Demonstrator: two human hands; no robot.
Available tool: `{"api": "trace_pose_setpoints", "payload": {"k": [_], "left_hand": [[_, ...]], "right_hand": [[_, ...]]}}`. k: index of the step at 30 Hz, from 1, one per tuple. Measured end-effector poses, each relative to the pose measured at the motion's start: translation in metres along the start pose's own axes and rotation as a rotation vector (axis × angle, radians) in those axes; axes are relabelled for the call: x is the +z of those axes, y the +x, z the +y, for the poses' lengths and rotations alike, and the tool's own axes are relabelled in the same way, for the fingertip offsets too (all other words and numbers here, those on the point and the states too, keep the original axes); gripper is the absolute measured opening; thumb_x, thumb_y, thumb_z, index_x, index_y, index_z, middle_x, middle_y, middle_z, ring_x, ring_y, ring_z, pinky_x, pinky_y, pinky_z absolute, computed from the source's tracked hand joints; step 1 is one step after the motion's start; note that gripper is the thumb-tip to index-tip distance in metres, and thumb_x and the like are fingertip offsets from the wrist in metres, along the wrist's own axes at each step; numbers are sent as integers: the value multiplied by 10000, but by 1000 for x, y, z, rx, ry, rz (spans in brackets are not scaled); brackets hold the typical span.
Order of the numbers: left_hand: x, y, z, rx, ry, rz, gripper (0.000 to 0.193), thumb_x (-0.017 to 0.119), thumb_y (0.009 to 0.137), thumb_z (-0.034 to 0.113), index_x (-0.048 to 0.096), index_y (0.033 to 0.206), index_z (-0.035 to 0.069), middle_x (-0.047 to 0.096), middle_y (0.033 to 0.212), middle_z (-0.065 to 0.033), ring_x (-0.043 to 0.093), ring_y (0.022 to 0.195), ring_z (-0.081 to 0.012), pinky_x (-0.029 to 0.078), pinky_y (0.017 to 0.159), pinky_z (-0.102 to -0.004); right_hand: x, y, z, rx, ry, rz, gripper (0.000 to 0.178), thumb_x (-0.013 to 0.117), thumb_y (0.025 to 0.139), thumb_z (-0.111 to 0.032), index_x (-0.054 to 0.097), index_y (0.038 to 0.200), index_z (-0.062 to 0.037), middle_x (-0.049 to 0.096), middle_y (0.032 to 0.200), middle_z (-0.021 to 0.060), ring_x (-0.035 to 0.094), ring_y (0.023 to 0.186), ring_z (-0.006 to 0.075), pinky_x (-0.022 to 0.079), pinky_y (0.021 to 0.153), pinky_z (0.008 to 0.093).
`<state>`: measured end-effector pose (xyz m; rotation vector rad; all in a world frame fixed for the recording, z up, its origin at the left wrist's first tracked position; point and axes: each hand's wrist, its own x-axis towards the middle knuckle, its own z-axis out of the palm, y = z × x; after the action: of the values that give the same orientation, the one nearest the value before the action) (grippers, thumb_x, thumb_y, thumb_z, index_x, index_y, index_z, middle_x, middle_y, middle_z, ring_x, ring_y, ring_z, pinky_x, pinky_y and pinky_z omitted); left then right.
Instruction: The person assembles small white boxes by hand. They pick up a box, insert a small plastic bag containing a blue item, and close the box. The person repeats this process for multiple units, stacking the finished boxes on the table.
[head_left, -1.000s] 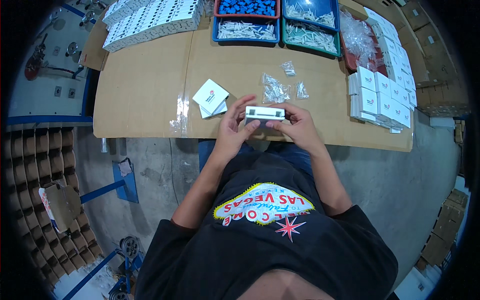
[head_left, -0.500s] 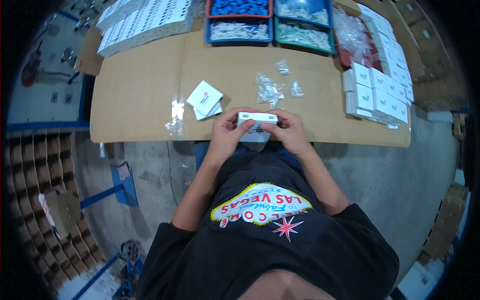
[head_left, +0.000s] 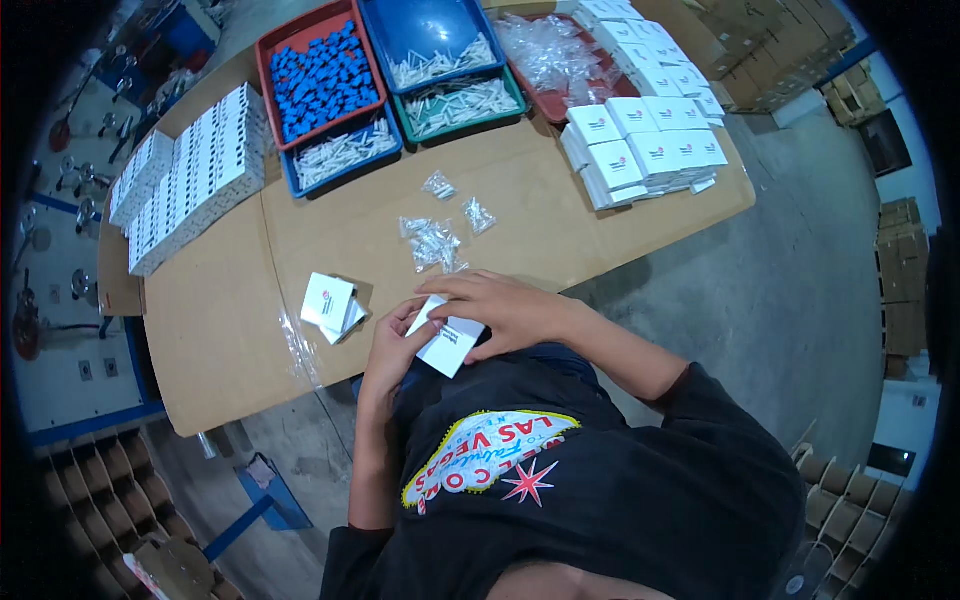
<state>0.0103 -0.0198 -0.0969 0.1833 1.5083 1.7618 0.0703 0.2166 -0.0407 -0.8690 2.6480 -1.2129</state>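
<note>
Here, at the near edge of the table (head_left: 205, 340), the half-curled left hand (head_left: 391, 347) gripped a white box (head_left: 447, 354); the right hand (head_left: 505, 310), loosely arched, held its right side. Dark print (head_left: 451, 337) marked its face.

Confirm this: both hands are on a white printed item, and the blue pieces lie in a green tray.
Not green: the head view shows the blue pieces in a red tray. The left hand and right hand are indeed both on a white printed item.
</note>
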Motion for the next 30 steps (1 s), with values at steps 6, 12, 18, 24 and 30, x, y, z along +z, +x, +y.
{"api": "trace_pose_setpoints", "payload": {"k": [6,12,18,24,30], "left_hand": [[8,9,15,-51,4,-37,628,706,978,165,396,1511,46,733,1140,-125,720,883,-175,571,791,-274],[11,-3,29,149,120,212,547,609,1039,273,434,1514,66,676,1323,-127,696,906,-137,525,767,-266],[-16,-18,21,230,213,333,426,600,1043,258,549,1409,46,699,1273,-108,668,888,-105,503,776,-252],[-20,-27,19,238,160,414,349,599,1036,179,592,1348,23,704,1233,-104,654,862,-102,488,758,-241],[-35,-42,12,429,421,726,331,680,964,92,620,1278,7,684,1215,-94,617,971,-138,476,828,-273]], "right_hand": [[-20,-9,17,57,13,66,761,879,695,-331,594,1355,-82,581,1340,136,536,1267,342,411,1063,470],[-84,-30,84,625,-686,682,699,847,700,-505,657,1248,-115,583,1151,142,563,1122,351,438,945,484],[-147,-57,159,898,-1047,940,668,805,722,-604,662,1191,-150,583,1117,141,557,1085,328,368,965,565],[-157,-59,189,934,-1179,871,710,725,777,-674,721,1131,-59,590,1188,186,529,1173,346,310,1055,654],[-155,-59,190,973,-1164,864,772,676,827,-710,712,1112,7,557,1304,231,443,1328,386,278,1104,693]]}}
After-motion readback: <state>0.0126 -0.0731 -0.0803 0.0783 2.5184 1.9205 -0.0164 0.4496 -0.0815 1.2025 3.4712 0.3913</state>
